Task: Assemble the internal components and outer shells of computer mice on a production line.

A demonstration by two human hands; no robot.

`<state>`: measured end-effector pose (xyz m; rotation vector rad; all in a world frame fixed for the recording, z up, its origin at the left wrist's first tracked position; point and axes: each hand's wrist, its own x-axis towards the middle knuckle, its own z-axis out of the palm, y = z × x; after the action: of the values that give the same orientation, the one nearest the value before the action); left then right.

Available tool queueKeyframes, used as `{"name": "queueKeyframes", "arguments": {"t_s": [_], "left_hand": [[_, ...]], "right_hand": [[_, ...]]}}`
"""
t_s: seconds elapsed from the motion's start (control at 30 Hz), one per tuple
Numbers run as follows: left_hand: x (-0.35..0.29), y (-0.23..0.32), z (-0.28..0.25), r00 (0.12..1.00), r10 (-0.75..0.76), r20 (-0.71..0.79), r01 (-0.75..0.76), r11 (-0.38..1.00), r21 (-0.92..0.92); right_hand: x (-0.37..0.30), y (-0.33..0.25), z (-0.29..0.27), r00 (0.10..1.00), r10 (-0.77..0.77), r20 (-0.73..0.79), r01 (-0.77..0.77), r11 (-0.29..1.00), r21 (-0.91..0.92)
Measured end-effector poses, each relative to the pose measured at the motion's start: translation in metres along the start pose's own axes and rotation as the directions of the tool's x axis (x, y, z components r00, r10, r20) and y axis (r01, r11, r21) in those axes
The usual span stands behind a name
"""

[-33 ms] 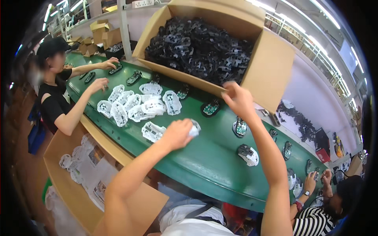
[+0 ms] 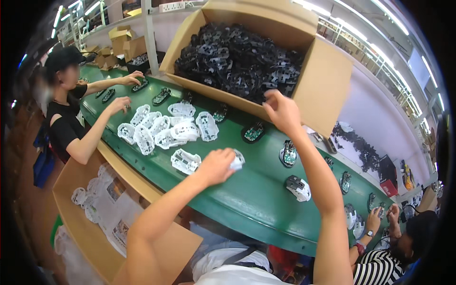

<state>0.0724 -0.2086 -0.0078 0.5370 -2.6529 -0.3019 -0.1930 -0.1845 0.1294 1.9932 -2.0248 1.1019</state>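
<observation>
My left hand (image 2: 217,167) is closed around a white plastic mouse shell (image 2: 237,160), which it covers in part, low over the green belt. Beside it lies another white mouse shell (image 2: 185,161), and farther left a loose cluster of white shells (image 2: 164,128). At the front wall of a big cardboard box (image 2: 228,97), my right hand (image 2: 282,110) reaches with bent fingers, thumb and forefinger apart; I see nothing between them. Black plastic parts (image 2: 237,57) fill the box in a heap. Below that hand, a black mouse base with a green circuit board (image 2: 253,132) rests on the belt.
More mouse bases (image 2: 288,153) stand in a row along the green belt (image 2: 247,190). A mouse with black and white parts (image 2: 298,188) lies right of centre. Co-workers' hands (image 2: 118,104) work at both ends. A lower carton (image 2: 71,190) holds white shells at left.
My right hand has shifted a little up and left, farther over the box's front edge. My left hand, still holding the white shell, has dropped slightly.
</observation>
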Motion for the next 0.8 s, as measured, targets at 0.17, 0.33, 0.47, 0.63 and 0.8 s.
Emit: {"name": "queueKeyframes", "arguments": {"t_s": [0.17, 0.33, 0.47, 0.63, 0.8], "left_hand": [[0.005, 0.041, 0.002, 0.999, 0.04, -0.007, -0.04, 0.993, -0.112], [-0.021, 0.019, 0.013, 0.959, -0.284, 0.019, 0.283, 0.941, -0.186], [-0.005, 0.022, 0.013, 0.942, -0.311, 0.129, 0.329, 0.931, -0.156], [-0.012, 0.03, 0.007, 0.935, -0.329, 0.13, 0.344, 0.759, -0.552], [-0.013, 0.02, 0.03, 0.872, -0.489, -0.035, 0.274, 0.545, -0.793]], "right_hand": [[0.082, 0.042, 0.049, 0.988, 0.024, -0.15, -0.048, 0.987, -0.155], [0.129, 0.01, 0.104, 0.939, -0.312, -0.144, 0.273, 0.932, -0.238], [0.123, 0.015, 0.113, 0.912, -0.406, -0.06, 0.356, 0.857, -0.372], [0.078, -0.011, 0.075, 0.816, -0.445, -0.369, 0.426, 0.894, -0.135], [-0.079, -0.012, 0.039, 0.984, -0.117, -0.135, 0.14, 0.975, 0.171]]}}
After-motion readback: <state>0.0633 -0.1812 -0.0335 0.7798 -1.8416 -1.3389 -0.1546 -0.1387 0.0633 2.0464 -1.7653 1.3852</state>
